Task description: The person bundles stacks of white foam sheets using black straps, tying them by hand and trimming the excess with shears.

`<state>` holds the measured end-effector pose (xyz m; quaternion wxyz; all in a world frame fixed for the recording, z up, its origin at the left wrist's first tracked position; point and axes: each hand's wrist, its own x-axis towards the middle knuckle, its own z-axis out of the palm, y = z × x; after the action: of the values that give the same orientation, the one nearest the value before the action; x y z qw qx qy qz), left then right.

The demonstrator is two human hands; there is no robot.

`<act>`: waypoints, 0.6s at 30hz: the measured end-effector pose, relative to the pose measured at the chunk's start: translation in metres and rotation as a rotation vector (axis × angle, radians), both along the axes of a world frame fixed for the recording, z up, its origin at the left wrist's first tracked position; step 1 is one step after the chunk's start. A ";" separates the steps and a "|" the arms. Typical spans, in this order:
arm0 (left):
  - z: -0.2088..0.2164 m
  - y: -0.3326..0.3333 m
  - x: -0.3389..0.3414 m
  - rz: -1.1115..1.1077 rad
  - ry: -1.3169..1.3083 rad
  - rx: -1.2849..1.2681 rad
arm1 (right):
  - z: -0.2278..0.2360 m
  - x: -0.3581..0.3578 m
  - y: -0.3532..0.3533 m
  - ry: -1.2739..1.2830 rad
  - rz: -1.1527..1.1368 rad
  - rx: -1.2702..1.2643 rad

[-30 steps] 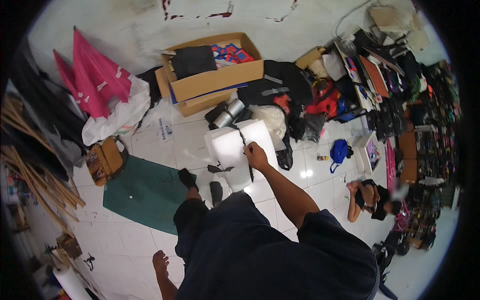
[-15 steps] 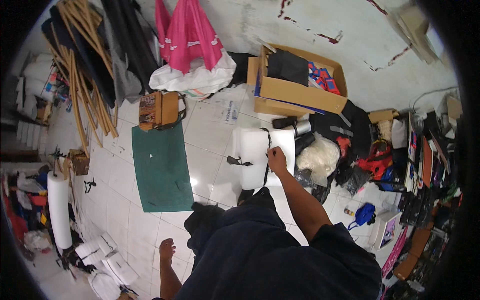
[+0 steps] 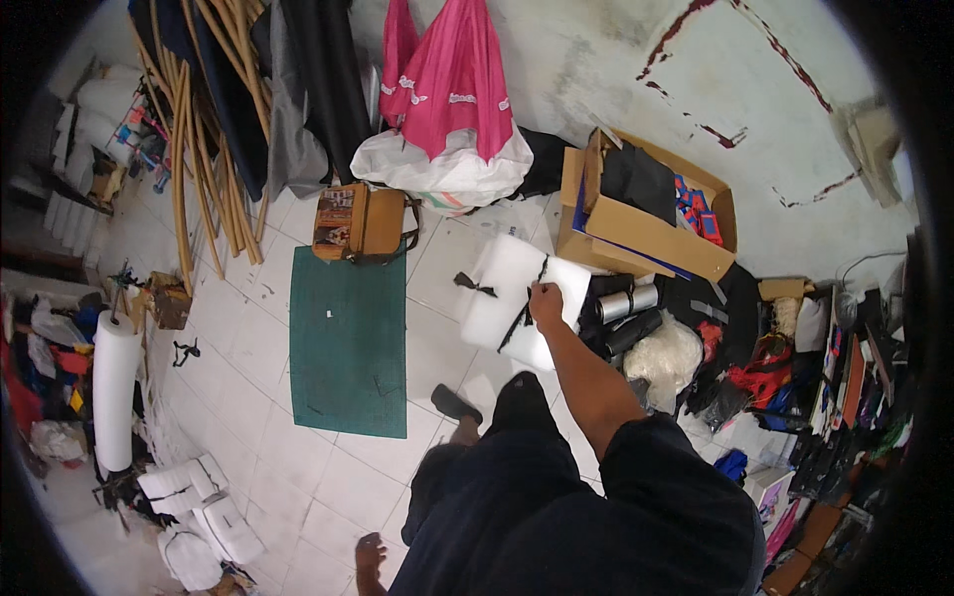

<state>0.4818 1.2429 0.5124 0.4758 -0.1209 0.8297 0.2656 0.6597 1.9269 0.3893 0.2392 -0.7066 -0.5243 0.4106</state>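
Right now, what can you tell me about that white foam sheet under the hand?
The white foam sheet looks soft, thick and roughly rectangular. It lies flat on the tiled floor beside the cardboard box. Thin black straps cross it. The right hand rests on its right part, pinching a strap.

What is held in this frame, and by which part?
The right hand grips a thin black strap near its upper end, over a white foam sheet. The left hand is out of view.

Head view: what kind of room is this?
Probably a cluttered home workshop or packing room: a green cutting mat on the tiled floor, a roll of foam wrap, and open cardboard boxes by a stained wall.
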 end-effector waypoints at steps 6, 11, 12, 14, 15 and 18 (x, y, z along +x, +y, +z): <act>0.064 0.055 -0.055 0.320 0.313 -0.010 | -0.034 -0.067 0.066 -0.093 0.018 -0.045; 0.100 0.066 0.005 0.494 0.336 -0.052 | -0.042 -0.144 0.105 -0.045 0.072 -0.170; 0.087 0.074 0.017 0.471 0.258 -0.027 | -0.080 -0.125 0.138 -0.203 0.226 -0.063; 0.064 0.080 0.078 0.500 0.089 0.063 | -0.112 -0.118 0.168 -0.360 0.355 0.058; 0.070 0.083 0.108 0.511 0.030 0.023 | -0.103 -0.141 0.156 -0.342 0.373 0.042; 0.077 0.098 0.172 0.627 -0.107 -0.031 | -0.056 -0.190 0.119 -0.377 0.545 0.062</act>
<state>0.6542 1.3406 0.5896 0.4119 -0.3917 0.7299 0.3797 0.4696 2.0455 0.3329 0.0406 -0.5963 -0.7414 0.3053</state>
